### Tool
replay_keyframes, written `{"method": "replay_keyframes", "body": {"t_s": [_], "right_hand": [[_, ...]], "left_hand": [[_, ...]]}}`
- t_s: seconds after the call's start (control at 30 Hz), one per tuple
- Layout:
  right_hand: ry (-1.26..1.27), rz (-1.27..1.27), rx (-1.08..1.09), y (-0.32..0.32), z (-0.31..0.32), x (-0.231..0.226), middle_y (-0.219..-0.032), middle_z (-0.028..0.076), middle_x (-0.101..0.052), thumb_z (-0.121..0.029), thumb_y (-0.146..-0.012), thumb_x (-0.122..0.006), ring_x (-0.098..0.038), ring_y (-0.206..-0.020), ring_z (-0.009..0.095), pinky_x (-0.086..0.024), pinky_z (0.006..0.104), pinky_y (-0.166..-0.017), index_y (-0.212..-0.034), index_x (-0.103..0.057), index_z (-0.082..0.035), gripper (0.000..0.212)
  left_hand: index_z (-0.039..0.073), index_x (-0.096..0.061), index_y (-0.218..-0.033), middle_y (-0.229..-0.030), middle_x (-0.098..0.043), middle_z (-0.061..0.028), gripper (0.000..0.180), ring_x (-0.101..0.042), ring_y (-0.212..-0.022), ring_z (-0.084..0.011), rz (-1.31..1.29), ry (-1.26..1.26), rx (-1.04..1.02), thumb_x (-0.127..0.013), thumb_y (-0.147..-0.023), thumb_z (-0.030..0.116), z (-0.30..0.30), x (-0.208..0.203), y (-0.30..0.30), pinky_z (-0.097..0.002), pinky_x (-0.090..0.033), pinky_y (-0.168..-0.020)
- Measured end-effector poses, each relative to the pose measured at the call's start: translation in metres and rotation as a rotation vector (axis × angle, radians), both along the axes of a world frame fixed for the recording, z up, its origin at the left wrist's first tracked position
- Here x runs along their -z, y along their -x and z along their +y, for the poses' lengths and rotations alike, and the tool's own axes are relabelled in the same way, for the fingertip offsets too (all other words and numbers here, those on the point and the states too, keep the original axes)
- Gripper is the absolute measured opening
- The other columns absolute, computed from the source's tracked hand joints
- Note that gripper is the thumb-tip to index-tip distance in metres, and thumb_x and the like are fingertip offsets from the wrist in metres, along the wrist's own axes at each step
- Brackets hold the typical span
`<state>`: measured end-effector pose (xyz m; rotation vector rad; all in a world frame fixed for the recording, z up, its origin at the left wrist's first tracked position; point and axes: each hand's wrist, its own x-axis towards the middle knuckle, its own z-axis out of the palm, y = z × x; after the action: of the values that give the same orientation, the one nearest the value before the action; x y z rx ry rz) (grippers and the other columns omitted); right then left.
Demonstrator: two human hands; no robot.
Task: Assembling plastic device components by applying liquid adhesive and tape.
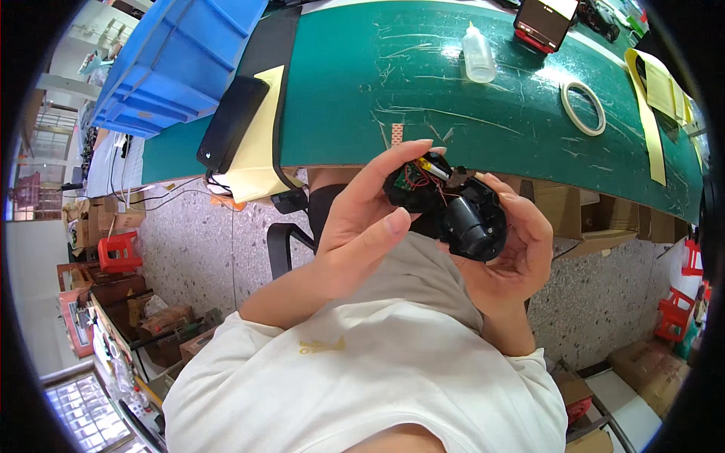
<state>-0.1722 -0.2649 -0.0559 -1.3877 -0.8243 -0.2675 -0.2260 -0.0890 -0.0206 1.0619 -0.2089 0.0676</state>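
A black wired shell (414, 198) is held between the thumb and fingers of the left hand (351, 245), at the near edge of the green table (340, 90). A black motor-like part (474, 226) is cupped to its right by the right hand (525, 245), whose fingers are partly hidden. The wire ends cannot be made out.
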Motion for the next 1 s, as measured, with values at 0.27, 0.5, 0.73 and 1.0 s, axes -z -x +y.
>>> {"method": "replay_keyframes", "body": {"t_s": [0.27,0.5,0.73,1.0], "right_hand": [[0.061,0.001,0.114,-0.001,0.002,0.005,-0.121,0.029,-0.062,0.000,-0.071,-0.084,-0.065,-0.111,0.036,-0.054,0.0404,-0.093,-0.123,-0.055,0.005,0.060],[0.055,-0.043,0.145,-0.003,-0.001,0.000,-0.118,0.029,-0.063,0.001,-0.072,-0.081,-0.066,-0.109,0.037,-0.054,0.0410,-0.092,-0.121,-0.059,0.005,0.053],[0.177,-0.199,0.206,-0.002,0.000,-0.010,-0.113,0.022,-0.067,0.002,-0.068,-0.080,-0.066,-0.105,0.039,-0.056,0.0418,-0.088,-0.118,-0.063,0.005,0.053],[0.179,-0.321,0.280,0.002,0.003,-0.009,-0.109,0.019,-0.069,0.002,-0.067,-0.081,-0.067,-0.096,0.035,-0.057,0.0391,-0.082,-0.111,-0.066,0.004,0.046]], "left_hand": [[-0.004,-0.018,-0.151,-0.152,-0.026,-0.0293,0.071,-0.039,-0.138,-0.0357,0.002,-0.039,0.014,-0.050,-0.099,0.032,-0.002,0.004,-0.004,-0.0436,-0.037,-0.112],[-0.004,-0.019,-0.151,-0.153,-0.025,-0.0302,0.075,-0.037,-0.139,-0.0367,-0.067,-0.111,-0.009,-0.052,-0.097,0.037,-0.007,0.000,-0.002,-0.0454,-0.035,-0.112],[-0.010,-0.024,-0.149,-0.152,-0.034,-0.0214,0.071,-0.036,-0.140,-0.0252,-0.226,-0.262,0.012,-0.061,-0.090,0.005,-0.003,0.006,0.001,-0.0351,-0.029,-0.114],[-0.003,-0.038,-0.140,-0.135,-0.053,-0.0202,0.072,-0.056,-0.122,-0.0220,-0.265,-0.484,-0.263,-0.075,-0.078,-0.007,-0.019,0.016,-0.007,-0.0318,-0.047,-0.100]]}}
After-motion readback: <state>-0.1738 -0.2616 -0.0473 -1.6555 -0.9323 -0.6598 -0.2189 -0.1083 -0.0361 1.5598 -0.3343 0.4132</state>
